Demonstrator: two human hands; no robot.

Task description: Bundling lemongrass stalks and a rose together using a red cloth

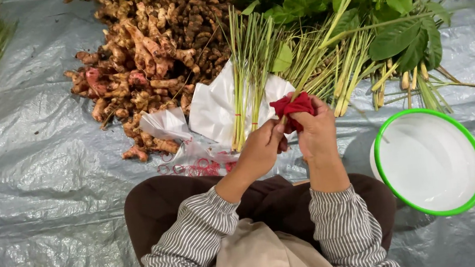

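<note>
While the red cloth point(293, 106) sits bunched around a lemongrass stalk point(324, 64), the right hand point(317, 131) grips it and the left hand point(262, 147) pinches the stalk's base. Left of the cloth, two tied bundles point(247, 80) lie finished; beyond it, loose stalks wait. Red rubber bands point(194, 168), a rhizome heap point(154, 48) and a white basin point(429, 161) rest on grey tarpaulin point(39, 187).

The setting was a floor-level produce-sorting spot, as at a market stall: a grey plastic tarpaulin point(32, 170) served as the work surface, bearing a heap of ginger-like rhizomes point(148, 55), lemongrass stalks point(246, 69), leafy greens point(377, 15) and loose red rubber bands point(194, 168).
</note>
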